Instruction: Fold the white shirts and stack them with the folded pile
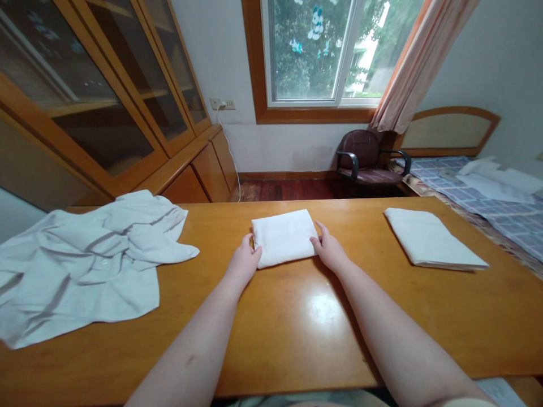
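Observation:
A white cloth folded into a compact rectangle (285, 238) is between my two hands at the middle of the wooden table (280, 316). My left hand (246, 257) grips its left edge, thumb on top and fingers at the side and beneath. At the right edge, my right hand (330, 249) pinches the fold with its thumb, while the index finger points forward along the side. The cloth's near edge looks slightly raised from the tabletop, though I cannot tell whether it is fully lifted.
A crumpled white shirt (102, 254) spreads over the table's left side. Another folded white cloth (432, 238) lies at the right. Beyond the table are a glass-door cabinet (106, 85), a brown armchair (369, 158) and a bed with a checked cover (492, 198).

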The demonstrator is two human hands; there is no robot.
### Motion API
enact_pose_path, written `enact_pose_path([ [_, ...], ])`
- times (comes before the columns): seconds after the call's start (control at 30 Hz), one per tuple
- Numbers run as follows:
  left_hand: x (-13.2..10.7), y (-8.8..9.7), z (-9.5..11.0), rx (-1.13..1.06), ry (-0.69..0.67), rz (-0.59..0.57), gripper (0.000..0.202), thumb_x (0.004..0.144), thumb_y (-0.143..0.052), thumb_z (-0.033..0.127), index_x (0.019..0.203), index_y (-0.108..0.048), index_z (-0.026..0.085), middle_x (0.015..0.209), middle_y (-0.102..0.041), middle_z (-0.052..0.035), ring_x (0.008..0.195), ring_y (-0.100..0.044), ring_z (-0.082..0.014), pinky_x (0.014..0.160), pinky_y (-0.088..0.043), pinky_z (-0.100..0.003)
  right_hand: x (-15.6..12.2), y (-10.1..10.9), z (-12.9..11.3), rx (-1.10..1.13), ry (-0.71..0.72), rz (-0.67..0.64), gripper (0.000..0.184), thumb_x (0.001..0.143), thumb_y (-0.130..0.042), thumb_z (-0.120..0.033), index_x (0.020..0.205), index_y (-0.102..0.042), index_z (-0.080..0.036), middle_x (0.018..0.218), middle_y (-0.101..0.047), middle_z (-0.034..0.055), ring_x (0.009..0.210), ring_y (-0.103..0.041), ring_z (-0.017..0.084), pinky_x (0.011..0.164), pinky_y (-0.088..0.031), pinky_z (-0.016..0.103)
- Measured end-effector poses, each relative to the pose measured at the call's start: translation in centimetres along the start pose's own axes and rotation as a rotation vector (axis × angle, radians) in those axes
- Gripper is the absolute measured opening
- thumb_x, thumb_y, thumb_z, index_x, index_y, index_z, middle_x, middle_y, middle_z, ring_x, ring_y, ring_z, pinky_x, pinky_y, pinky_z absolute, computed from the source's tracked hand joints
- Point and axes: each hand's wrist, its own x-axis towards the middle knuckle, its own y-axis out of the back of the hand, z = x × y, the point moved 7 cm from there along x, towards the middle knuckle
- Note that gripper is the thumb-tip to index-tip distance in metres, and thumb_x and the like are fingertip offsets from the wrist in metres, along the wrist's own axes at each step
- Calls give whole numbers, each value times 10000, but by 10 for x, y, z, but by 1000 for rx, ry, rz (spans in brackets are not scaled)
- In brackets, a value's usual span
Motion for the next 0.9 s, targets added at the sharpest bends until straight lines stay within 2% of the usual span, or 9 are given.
enact_pose_path([
  [0.13,-1,-2,-1,-17,-11,-3,555,792,-486,261,1326,-372,163,753,-639,-26,699,-611,-190,610,-415,-269,0,2,1,30,29,49,548,869,-417,-326,1371,-297,-143,838,-637,60,793,-590,212,689,-407,287],
  [0.27,-2,1,-3,-1,-33,97,525,825,-463,311,1313,-395,131,947,-643,-96,876,-605,-221,733,-443,-304,0,6,1,57,81,104,501,856,-442,-380,1293,-389,-140,825,-594,45,750,-558,186,662,-397,277],
  [0.4,0,0,-4,-52,-77,128,438,855,-441,401,1160,-533,101,1019,-629,-133,974,-584,-228,830,-440,-321,-1,7,-3,94,115,71,368,842,-467,-375,1152,-503,-181,675,-526,-22,619,-503,146,584,-354,252],
  [0.57,8,2,-15,-127,28,111,360,833,-497,391,1077,-571,136,956,-665,-102,875,-624,-209,746,-470,-303,-9,1,-14,238,189,-71,309,793,-551,-427,993,-590,-196,503,-379,-86,482,-390,109,505,-301,229],
  [0.63,10,1,-18,-137,60,95,317,823,-524,352,1055,-582,145,953,-675,-94,859,-631,-202,740,-473,-295,-9,7,-13,294,194,3,288,820,-507,-454,866,-610,-188,516,-424,-66,501,-411,111,522,-322,234],
  [0.7,12,-1,-18,-141,62,75,278,813,-543,300,1041,-594,149,986,-679,-94,891,-632,-199,772,-471,-289,-7,19,-6,321,157,182,318,840,-465,-462,771,-592,-180,586,-510,-27,568,-466,126,572,-363,248],
  [0.8,12,-5,-13,-174,25,22,263,812,-534,251,1046,-604,154,1025,-678,-87,921,-629,-192,803,-469,-281,-2,32,8,357,88,368,326,825,-467,-472,770,-585,-172,742,-595,30,709,-532,160,678,-420,279],
  [0.83,11,-6,-10,-187,-1,-3,259,814,-524,243,1044,-608,158,1032,-679,-81,924,-628,-189,806,-470,-278,1,32,12,389,63,359,331,812,-480,-479,809,-594,-168,783,-611,43,742,-547,168,698,-433,286],
  [0.9,8,-8,-3,-206,-63,-54,252,822,-500,231,1035,-619,171,1043,-679,-64,936,-624,-183,817,-469,-277,5,23,15,486,7,223,361,790,-502,-485,897,-605,-156,825,-635,58,762,-574,175,697,-455,289],
])
